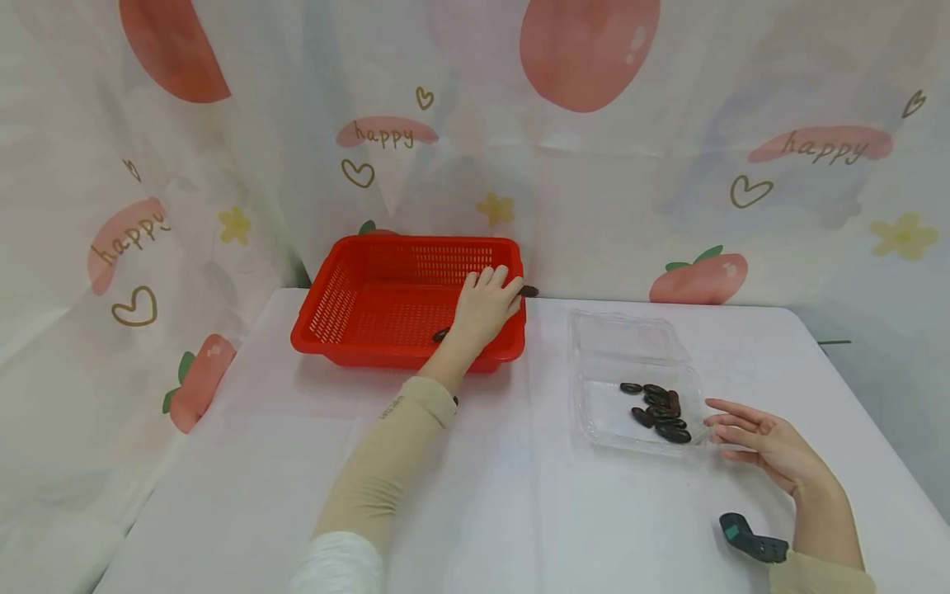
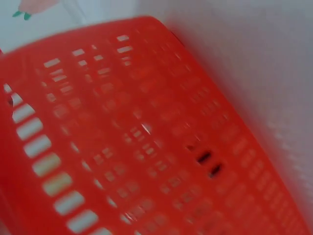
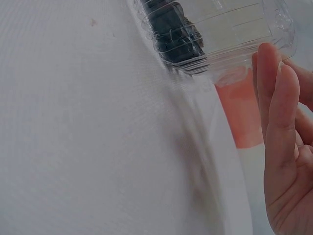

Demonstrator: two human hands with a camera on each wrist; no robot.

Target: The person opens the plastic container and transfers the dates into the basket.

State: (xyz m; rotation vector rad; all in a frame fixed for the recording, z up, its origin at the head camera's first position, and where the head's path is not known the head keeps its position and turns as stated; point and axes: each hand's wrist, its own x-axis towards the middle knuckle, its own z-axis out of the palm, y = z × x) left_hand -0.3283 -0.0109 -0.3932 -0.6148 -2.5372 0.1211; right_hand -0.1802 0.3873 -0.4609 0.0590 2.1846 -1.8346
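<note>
Dark pods in clear container, just beside right hand fingers.

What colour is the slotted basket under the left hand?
Red. The basket shows best in the head view, with the left hand over its right end.

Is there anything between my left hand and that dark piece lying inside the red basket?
Nothing visible. The left hand hangs over the red slotted plastic basket, and the small dark oval piece lies on the basket floor right beside the wrist, uncovered.
</note>
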